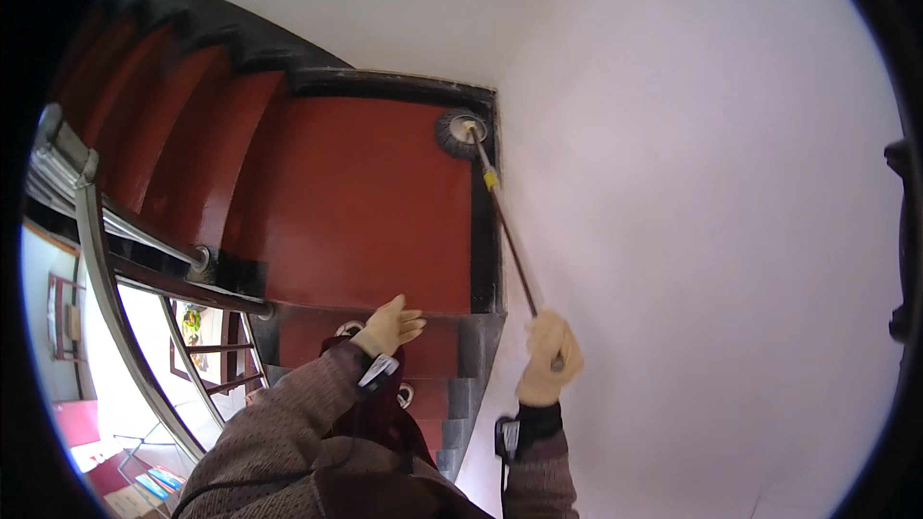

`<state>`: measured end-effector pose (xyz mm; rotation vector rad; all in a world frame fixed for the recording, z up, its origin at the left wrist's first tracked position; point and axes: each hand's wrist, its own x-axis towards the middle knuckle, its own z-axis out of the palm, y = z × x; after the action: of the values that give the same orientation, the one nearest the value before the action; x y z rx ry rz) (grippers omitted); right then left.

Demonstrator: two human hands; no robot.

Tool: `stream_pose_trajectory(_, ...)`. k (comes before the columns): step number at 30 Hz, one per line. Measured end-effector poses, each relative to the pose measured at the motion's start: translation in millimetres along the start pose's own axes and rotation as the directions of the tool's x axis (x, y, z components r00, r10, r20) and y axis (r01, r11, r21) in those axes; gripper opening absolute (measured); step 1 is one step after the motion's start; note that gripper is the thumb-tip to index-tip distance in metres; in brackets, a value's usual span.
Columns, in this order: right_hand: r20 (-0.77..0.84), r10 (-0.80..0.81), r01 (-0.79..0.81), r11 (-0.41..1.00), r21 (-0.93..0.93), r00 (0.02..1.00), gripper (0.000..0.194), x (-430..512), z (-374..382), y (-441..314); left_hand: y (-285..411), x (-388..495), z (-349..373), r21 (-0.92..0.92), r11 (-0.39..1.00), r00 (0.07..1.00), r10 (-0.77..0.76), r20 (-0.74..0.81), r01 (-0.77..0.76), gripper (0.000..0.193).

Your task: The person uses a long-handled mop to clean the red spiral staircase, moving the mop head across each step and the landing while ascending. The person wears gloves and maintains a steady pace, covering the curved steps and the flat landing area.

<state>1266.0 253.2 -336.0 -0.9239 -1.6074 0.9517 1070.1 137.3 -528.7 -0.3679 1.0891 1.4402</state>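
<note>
My right hand (551,352), in a pale glove, is closed around the end of a long mop handle (515,244). The handle runs up to a round mop head (462,132) with grey strands and a light centre disc. This head rests in the far right corner of the red stair landing (368,202), against the black border by the wall. My left hand (391,326), gloved alike, is held over the landing's near edge with fingers apart and nothing in it.
Red steps (195,108) lead off at the upper left, and more steps (368,342) lie beneath my feet. A metal handrail (108,259) curves along the left side. The pale wall (685,231) fills the right. Beyond the railing, a folding rack and boxes are visible.
</note>
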Motion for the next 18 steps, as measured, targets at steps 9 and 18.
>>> stream_pose_trajectory(9,-0.069,-0.113,0.117,0.991,0.066,0.991,0.036,87,71,18,29,-61,-145,-0.163,0.956,0.911,0.168,-0.377,-0.244,0.029)
stream_pose_trajectory(18,-0.058,-0.214,0.217,0.975,0.056,0.975,0.032,-10,-70,-62,-19,-41,30,0.087,0.994,0.996,0.052,0.072,-0.058,0.038)
